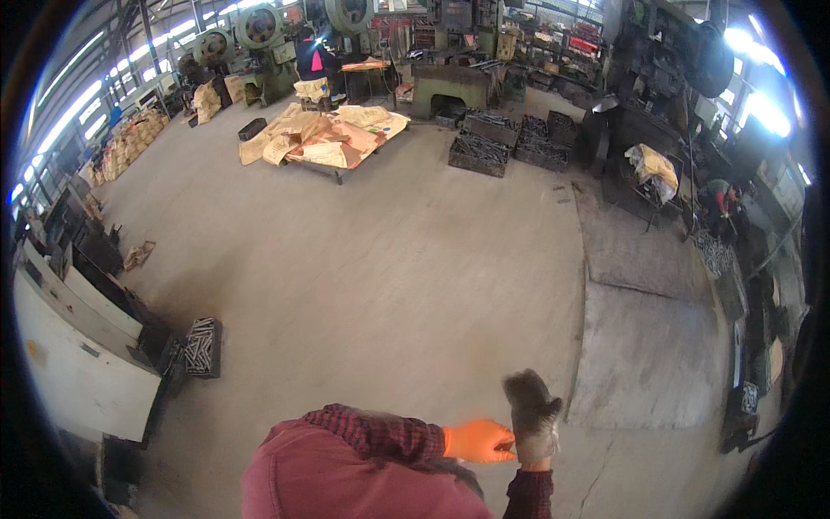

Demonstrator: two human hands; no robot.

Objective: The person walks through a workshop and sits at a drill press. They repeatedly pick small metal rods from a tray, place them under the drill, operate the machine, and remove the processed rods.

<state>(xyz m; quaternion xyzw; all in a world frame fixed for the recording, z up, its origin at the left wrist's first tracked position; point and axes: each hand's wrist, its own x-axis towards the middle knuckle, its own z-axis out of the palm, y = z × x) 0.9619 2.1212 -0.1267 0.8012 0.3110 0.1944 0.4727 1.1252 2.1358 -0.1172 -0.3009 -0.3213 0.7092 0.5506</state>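
My left hand (478, 441), in a thin orange glove, reaches across from the left. Its fingers are closed at the cuff of a work glove (538, 440) worn on my right hand. That glove is pale at the wrist and blackened over the palm and fingers. My right hand (533, 408) points upward, its fingers stretched out together and the thumb apart, holding nothing. A strip of bare wrist shows between the cuff and the plaid sleeve (529, 495). My left fingertips are partly hidden against the cuff.
Metal plates (648, 355) lie on the floor at right. A black crate of metal parts (203, 348) stands by a white cabinet (82, 355) at left. Farther off are a low table with brown sheets (333, 151), parts crates (480, 154), presses, and two people (309, 59) (719, 197).
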